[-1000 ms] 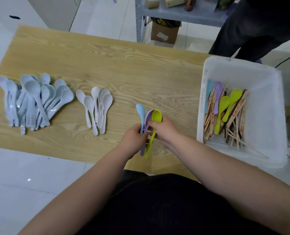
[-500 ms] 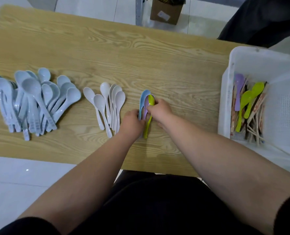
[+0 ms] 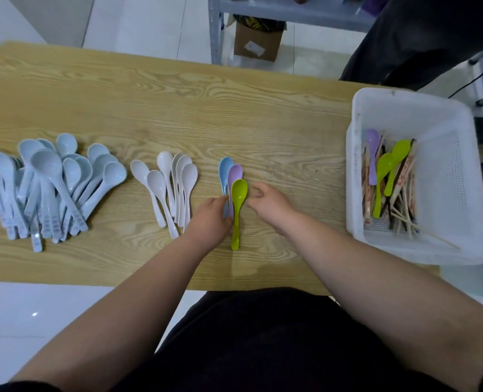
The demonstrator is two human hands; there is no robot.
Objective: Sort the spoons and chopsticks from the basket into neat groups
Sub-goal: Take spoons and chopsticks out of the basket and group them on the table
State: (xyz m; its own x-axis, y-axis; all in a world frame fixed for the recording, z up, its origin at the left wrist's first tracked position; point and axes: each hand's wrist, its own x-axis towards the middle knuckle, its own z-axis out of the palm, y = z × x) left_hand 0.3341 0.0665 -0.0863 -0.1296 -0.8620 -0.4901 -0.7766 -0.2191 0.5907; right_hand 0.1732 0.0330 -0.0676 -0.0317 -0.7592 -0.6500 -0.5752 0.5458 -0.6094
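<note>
Hands flank the coloured spoons [image 3: 235, 174] on the surface [image 3: 291, 131] — left hand [image 3: 210, 216] curled on their handles, right hand [image 3: 271, 203] loose and empty. Nudge handle ends level before releasing — the basket [image 3: 381, 97] holds chopsticks [image 3: 403, 222] and spare spoons [image 3: 387, 168].

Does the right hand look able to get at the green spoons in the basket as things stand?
Probably yes. The right hand holds nothing, the basket stands open-topped to its right, and both green spoons lie on top of the chopsticks with nothing covering them.
</note>
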